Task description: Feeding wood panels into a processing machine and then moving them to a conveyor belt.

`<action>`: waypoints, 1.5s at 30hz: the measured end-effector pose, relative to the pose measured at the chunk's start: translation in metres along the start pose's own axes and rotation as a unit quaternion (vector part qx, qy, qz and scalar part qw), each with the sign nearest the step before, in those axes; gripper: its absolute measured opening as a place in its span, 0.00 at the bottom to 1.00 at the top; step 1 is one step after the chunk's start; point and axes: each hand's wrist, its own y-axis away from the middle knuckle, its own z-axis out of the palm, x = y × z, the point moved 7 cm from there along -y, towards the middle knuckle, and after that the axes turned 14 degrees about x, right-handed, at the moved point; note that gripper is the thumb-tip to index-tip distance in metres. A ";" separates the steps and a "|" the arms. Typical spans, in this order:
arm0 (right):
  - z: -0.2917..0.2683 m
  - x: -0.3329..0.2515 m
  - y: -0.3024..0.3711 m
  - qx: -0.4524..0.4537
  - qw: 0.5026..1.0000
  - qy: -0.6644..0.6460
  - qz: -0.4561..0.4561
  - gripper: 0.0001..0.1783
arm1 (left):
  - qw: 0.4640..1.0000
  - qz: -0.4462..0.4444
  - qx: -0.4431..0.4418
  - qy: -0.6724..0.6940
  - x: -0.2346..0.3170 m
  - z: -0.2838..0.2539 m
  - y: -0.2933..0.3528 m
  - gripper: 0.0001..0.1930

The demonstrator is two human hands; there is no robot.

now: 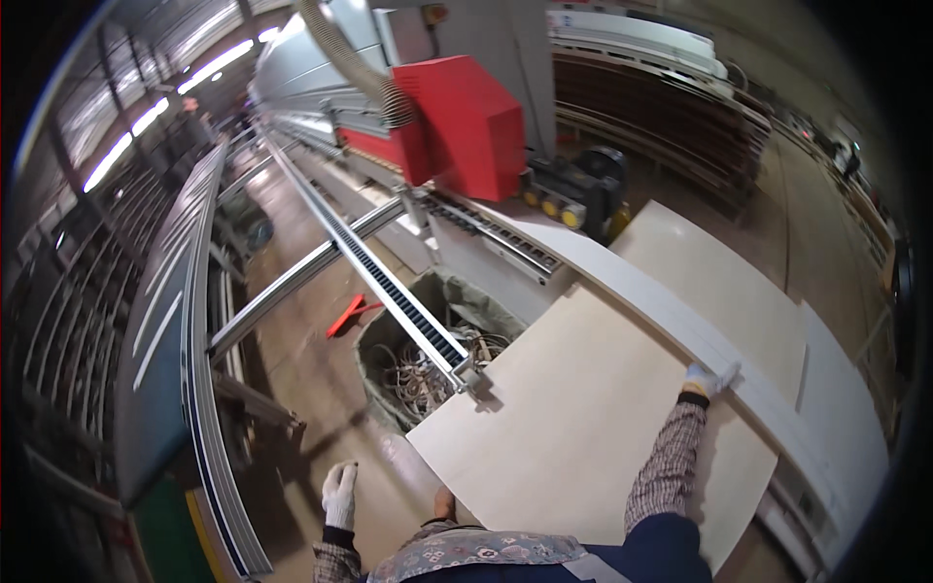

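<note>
My left hand (339,496), in a white knitted glove, hangs low beside my body with its fingers loosely extended and nothing in them. My right arm reaches forward across a large pale beige panel (564,398). At its end my gloved right hand (711,380) rests with fingers stretched over the edge of a long white strip (671,311). Those fingers are somewhat blurred. The panel lies flat in front of me, its right edge along the strip. Whether the strip is a loose board or part of the machine, I cannot tell.
A machine with a red housing (466,126) and a ribbed hose (350,58) stands ahead. A roller rail (369,262) ends above a bin (384,345) of tangled offcuts. Something red (347,316) lies on the floor. Stacked dark boards (651,117) stand far right, a metal-edged conveyor (199,389) left.
</note>
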 end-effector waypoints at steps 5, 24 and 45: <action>-0.005 -0.015 -0.004 0.035 0.994 0.097 -0.030 0.48 | 0.999 0.000 -0.012 -0.030 0.009 0.021 -0.004 0.14; -0.080 -0.291 -0.154 0.105 0.948 0.260 -0.152 0.27 | 0.990 0.138 -0.025 -0.030 0.063 0.050 -0.064 0.13; -0.297 -0.573 0.256 -0.122 0.914 0.203 -0.330 0.30 | 0.406 0.776 -0.480 -0.046 0.295 0.360 0.269 0.65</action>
